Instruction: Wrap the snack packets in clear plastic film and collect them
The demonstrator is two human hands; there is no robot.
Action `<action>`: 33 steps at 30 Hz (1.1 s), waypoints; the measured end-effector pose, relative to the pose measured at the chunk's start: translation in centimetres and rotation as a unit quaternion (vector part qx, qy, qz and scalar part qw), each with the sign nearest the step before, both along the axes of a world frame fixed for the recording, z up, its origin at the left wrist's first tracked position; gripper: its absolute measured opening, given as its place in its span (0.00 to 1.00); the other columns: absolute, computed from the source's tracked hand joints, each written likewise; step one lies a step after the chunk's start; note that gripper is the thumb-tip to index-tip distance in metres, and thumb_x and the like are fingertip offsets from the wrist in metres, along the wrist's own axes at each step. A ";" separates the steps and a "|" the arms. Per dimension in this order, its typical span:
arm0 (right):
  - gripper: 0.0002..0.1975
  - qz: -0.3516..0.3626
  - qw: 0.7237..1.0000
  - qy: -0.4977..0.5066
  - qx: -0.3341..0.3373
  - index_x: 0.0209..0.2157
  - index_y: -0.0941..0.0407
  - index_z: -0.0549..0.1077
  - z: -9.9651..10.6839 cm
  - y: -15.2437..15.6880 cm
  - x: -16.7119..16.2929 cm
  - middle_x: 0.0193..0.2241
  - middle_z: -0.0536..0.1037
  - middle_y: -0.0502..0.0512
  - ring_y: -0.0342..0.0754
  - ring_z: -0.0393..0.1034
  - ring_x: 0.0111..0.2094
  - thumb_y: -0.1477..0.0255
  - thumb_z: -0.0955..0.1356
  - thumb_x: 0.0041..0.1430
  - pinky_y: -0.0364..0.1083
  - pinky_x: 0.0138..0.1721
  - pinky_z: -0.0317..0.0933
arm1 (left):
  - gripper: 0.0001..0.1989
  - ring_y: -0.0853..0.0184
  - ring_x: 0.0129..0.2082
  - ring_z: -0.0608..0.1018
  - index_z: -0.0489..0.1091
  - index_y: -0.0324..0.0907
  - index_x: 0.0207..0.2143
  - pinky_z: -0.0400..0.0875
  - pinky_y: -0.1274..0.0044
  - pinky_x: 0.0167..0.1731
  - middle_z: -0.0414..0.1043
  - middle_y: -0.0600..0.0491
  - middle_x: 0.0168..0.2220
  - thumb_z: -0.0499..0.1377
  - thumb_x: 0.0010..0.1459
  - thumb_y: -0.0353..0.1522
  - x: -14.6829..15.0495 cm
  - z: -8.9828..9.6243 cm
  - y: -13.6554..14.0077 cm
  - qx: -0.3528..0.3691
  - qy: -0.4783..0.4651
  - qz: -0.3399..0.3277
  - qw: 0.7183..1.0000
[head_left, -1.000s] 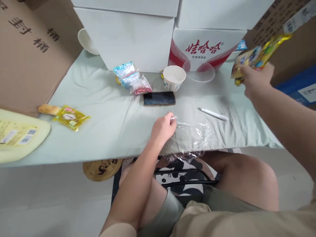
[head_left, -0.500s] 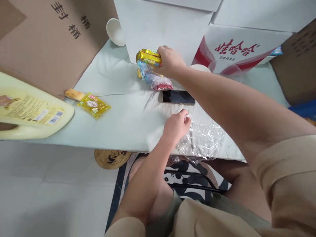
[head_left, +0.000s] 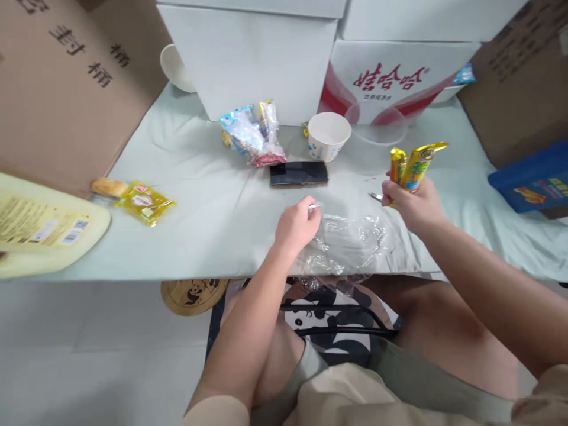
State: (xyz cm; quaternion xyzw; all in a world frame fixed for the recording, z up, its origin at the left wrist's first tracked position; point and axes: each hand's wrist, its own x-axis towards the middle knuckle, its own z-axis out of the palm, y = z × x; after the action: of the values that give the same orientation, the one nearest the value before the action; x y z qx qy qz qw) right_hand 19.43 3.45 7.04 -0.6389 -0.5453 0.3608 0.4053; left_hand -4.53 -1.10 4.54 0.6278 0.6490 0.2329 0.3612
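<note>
My left hand [head_left: 298, 223] is closed in a pinch on the edge of a clear plastic bag [head_left: 350, 239], which lies crumpled on the cloth and droops over the front edge. Off to the right, my right hand [head_left: 417, 204] grips yellow stick-shaped snack packets [head_left: 416, 167], their ends pointing up and away from me. A small metal-looking tip [head_left: 375, 196] shows beside its fingers; I cannot tell what it is. Just beyond my left hand lies a black phone [head_left: 299, 173]. Behind the phone is a heap of colourful snack wrappers [head_left: 248, 133].
A paper cup [head_left: 329, 137] and a clear plastic bowl [head_left: 379, 127] stand before a white-and-red carton [head_left: 399, 77]. At left are a yellow jug [head_left: 53, 228], a bread roll [head_left: 109, 187] and a yellow packet [head_left: 145, 203]. A blue package [head_left: 532, 180] sits at right.
My right hand has moved from the wrapper heap at the back to the right and nearer, carrying the yellow packets. My left hand keeps its pinch on the bag. The view has shifted slightly.
</note>
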 end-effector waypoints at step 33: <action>0.19 0.341 0.867 -0.320 0.170 0.55 0.54 0.73 -3.6 -4.7 0.5 0.50 0.81 0.61 0.58 0.76 0.52 0.63 0.64 0.66 0.61 0.53 0.71 | 0.06 0.71 0.22 0.79 0.63 0.46 0.40 0.71 0.78 0.27 0.78 0.56 0.30 0.55 0.67 0.37 1.6 -1.5 3.0 -0.028 -0.246 0.083 0.965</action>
State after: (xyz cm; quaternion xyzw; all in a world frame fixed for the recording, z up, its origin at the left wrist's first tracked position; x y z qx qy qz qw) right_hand 19.96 -1.26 3.47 -0.4148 -0.8820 0.1543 0.1620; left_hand -2.89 1.94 3.06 0.4848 0.5964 0.3911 0.5062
